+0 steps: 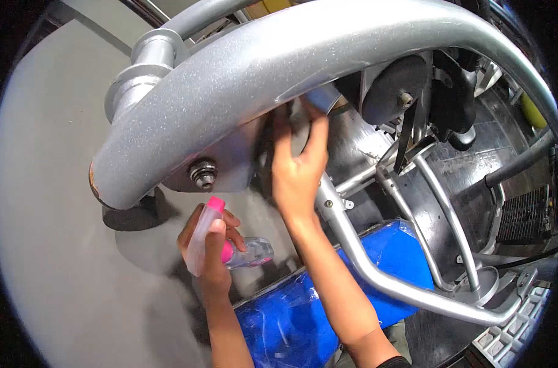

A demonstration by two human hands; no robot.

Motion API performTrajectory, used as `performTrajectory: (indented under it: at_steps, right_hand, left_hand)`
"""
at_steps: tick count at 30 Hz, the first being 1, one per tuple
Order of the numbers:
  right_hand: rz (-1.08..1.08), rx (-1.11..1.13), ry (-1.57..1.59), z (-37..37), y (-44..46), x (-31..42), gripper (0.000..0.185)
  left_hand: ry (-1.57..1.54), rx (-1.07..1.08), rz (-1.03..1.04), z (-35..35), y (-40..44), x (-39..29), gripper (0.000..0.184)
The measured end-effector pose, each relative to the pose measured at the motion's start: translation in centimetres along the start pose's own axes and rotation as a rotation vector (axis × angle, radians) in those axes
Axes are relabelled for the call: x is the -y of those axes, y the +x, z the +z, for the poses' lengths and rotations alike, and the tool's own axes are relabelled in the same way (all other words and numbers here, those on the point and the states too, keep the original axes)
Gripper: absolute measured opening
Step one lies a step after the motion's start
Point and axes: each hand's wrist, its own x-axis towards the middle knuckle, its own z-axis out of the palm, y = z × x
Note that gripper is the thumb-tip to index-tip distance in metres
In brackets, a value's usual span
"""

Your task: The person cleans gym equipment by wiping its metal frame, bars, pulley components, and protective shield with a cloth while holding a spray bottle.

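My left hand (pixel 213 248) grips a clear spray bottle (pixel 249 253) with a pink collar and pink nozzle. The bottle lies tilted, its body pointing right and its translucent trigger head inside my fingers. Raised against the underside of a thick silver tube (pixel 260 67) is my right hand (pixel 298 178), its fingers stretched up and apart. The fingertips go out of sight behind the tube, beside a blue-grey piece (pixel 323 98) whose kind I cannot make out. Between the hands, a bolt (pixel 203 174) sticks out of a metal plate under the tube.
A blue pad (pixel 291 319) wrapped in clear plastic lies below my forearms. Bent silver tubes (pixel 389 282) run along the right. Behind them are a black disc (pixel 397 89) and a dark floor. At left is a grey surface (pixel 64 214); a pale grid (pixel 512 328) sits lower right.
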Motion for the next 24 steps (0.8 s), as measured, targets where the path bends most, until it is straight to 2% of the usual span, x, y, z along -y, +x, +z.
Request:
performTrajectory:
  at_steps: [1,3,6,8,9,10,12,13,15,17,19,21,24]
  right_hand:
    - [0.002,-0.002,0.0,0.2,0.5,0.4,0.034]
    - [-0.201,-0.036,0.038,0.4,0.9,0.8,0.034]
    - [-0.173,-0.066,-0.037,1.1,-2.0,-2.1,0.031]
    - [0.174,0.094,0.025,0.7,-5.9,-4.6,0.032]
    - [0.216,0.129,-0.015,0.5,-7.4,-5.4,0.033]
    - [0.088,0.129,-0.13,0.2,-8.5,-5.8,0.034]
    - [0.427,0.267,0.036,-0.9,-9.8,-6.1,0.035]
    - [0.427,0.269,0.031,-1.7,-9.9,-6.1,0.035]
    - [0.388,0.448,-0.094,-3.9,-9.3,-6.0,0.034]
    - [0.384,0.359,-0.132,-6.1,-9.0,-5.2,0.035]
    - [0.417,0.251,-0.182,-8.7,-8.6,-3.5,0.039]
    - [0.466,0.178,-0.157,-11.6,-7.7,-1.3,0.04]
    - [0.395,0.089,-0.197,-15.5,-6.7,1.3,0.036]
  left_hand:
    - [0.02,-0.023,-0.004,-0.1,0.0,-0.1,0.039]
    - [-0.026,-0.029,0.005,-0.4,0.0,-0.1,0.038]
    - [-0.063,-0.024,0.016,-0.4,0.1,-0.5,0.036]
    - [-0.052,-0.007,0.016,-0.5,0.0,-0.7,0.035]
    - [-0.038,0.027,0.021,-0.7,0.0,-0.5,0.035]
    - [-0.025,0.061,0.026,-0.8,0.1,-0.3,0.034]
    - [-0.034,0.052,0.018,-0.6,0.0,-0.2,0.034]
    - [-0.038,0.046,0.008,-0.6,0.0,-0.1,0.034]
    - [-0.034,0.055,-0.006,-0.6,-0.1,0.1,0.033]
    - [-0.037,0.068,-0.014,-0.2,-0.2,0.1,0.032]
    - [0.025,0.134,-0.006,0.7,-0.5,-0.1,0.045]
    - [0.016,0.146,0.011,2.2,-1.0,-0.3,0.044]
    - [0.054,0.167,0.04,4.2,-1.8,-0.4,0.04]
